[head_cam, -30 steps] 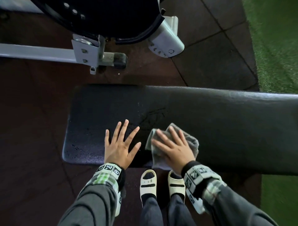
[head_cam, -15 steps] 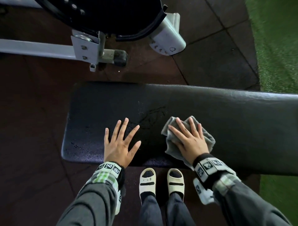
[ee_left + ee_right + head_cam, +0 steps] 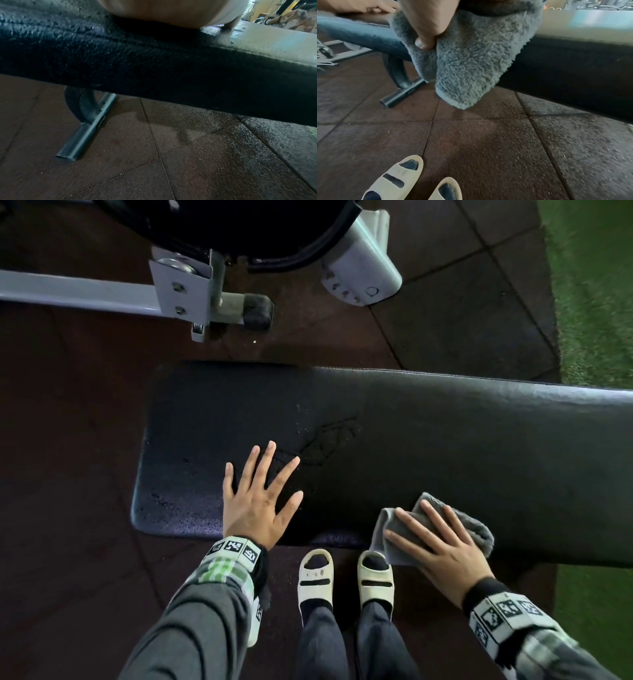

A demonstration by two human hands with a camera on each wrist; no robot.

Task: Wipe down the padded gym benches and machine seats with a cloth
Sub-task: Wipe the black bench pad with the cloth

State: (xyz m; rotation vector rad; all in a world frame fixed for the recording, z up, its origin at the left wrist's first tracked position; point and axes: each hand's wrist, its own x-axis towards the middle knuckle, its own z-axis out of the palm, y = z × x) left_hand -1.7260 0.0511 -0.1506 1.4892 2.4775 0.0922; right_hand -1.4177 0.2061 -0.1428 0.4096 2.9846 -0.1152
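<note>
A long black padded bench (image 3: 445, 440) runs left to right in front of me, its left end speckled with droplets. My left hand (image 3: 260, 501) lies flat on the pad near the front edge, fingers spread; in the left wrist view only its heel (image 3: 163, 10) shows on the bench (image 3: 154, 60). My right hand (image 3: 442, 546) presses a grey fluffy cloth (image 3: 476, 525) onto the front edge further right. In the right wrist view the cloth (image 3: 471, 60) hangs over the edge and my thumb (image 3: 426, 37) hooks into its fold.
Beyond the bench stand a grey machine rail (image 3: 85, 292) and a grey housing (image 3: 359, 268). Green turf (image 3: 592, 285) borders the dark rubber floor tiles at the right. The bench's metal foot (image 3: 85, 128) juts out near my sandals (image 3: 315, 577).
My right hand has slid the cloth to the right along the pad and back to the front edge. The left hand has stayed flat in place.
</note>
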